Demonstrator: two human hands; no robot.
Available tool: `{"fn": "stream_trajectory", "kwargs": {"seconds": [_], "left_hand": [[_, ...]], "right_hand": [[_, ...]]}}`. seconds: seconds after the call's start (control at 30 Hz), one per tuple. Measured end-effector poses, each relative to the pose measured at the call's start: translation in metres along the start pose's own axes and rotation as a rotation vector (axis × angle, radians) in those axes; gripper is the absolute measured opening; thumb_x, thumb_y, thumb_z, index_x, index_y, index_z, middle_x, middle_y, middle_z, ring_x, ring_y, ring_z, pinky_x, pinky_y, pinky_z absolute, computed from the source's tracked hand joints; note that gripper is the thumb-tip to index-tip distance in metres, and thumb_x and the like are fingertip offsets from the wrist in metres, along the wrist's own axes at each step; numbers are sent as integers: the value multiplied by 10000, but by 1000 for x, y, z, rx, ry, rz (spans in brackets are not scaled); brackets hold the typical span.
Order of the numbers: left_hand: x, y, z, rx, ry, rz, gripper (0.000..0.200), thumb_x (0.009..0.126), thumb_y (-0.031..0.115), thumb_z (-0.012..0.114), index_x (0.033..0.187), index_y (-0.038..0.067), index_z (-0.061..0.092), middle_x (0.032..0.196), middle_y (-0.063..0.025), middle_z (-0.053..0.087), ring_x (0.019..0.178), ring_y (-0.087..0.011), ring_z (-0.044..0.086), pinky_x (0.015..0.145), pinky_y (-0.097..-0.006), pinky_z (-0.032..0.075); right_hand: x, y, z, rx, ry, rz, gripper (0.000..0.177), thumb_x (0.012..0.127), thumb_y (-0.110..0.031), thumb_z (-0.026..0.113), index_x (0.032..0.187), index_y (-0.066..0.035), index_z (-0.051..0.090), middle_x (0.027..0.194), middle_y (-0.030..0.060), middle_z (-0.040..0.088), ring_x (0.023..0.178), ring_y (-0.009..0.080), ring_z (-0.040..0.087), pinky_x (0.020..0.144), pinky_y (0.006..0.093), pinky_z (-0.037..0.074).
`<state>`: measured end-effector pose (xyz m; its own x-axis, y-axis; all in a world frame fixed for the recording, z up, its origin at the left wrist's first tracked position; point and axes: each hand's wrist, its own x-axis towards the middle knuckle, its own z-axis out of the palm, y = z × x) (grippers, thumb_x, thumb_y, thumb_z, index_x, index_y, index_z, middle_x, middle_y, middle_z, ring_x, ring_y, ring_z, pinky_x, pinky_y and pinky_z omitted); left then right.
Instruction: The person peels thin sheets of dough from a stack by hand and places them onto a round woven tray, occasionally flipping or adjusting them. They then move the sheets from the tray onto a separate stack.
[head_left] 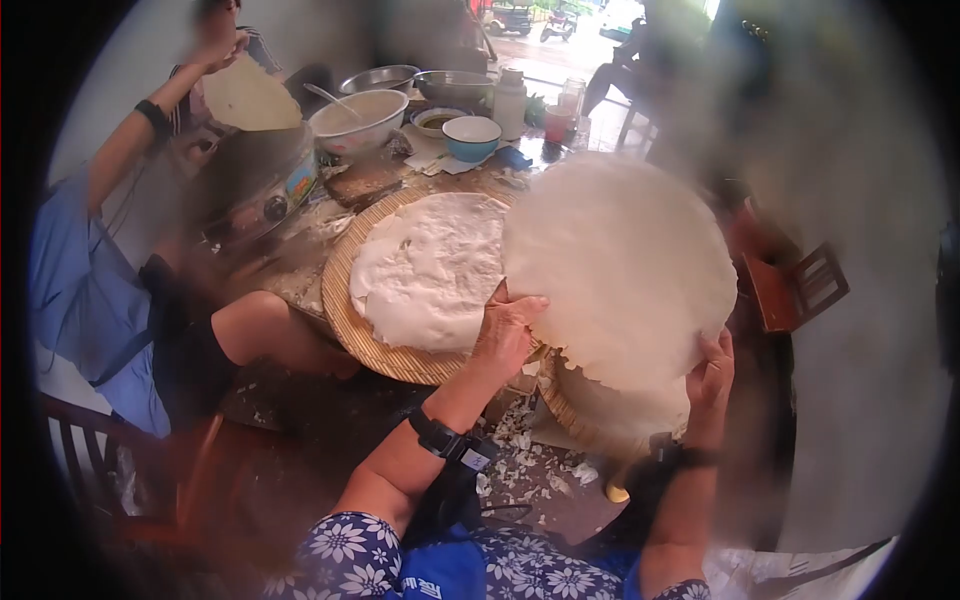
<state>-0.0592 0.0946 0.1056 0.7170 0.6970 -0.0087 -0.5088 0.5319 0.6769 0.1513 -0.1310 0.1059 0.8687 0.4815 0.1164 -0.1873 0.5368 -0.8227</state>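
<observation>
A large, thin, round sheet of flatbread [620,260] is held up in front of me, tilted, with a ragged lower edge. My left hand [508,328] pinches its lower left edge, and my right hand [712,370] grips its lower right edge. Behind my left hand, a stack of pale flatbreads [430,265] lies on a round woven tray [345,300]. Under the raised sheet, a second woven tray [570,405] shows in part, with more pale sheets on it; most of it is hidden.
At the left a co-worker's arm [130,150] lifts another thin sheet [250,95] above a round griddle-like appliance [270,190]. A batter bowl [355,125], a blue bowl [472,138] and a thermos-like bottle [510,105] stand at the back. Crumbs [520,465] litter the near side; a wooden chair [800,290] stands right.
</observation>
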Motion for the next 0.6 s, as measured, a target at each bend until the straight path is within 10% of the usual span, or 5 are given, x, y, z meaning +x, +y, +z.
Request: {"fn": "stream_trajectory", "kwargs": {"seconds": [0.6], "left_hand": [[-15, 151, -150, 164, 284, 236, 519, 693, -27, 596, 1198, 48, 505, 1019, -74, 598, 922, -220, 597, 792, -347, 522]], "right_hand": [[-27, 126, 173, 94, -147, 249, 308, 788, 114, 469, 1058, -30, 500, 1007, 95, 611, 898, 207, 622, 838, 346, 525]]}}
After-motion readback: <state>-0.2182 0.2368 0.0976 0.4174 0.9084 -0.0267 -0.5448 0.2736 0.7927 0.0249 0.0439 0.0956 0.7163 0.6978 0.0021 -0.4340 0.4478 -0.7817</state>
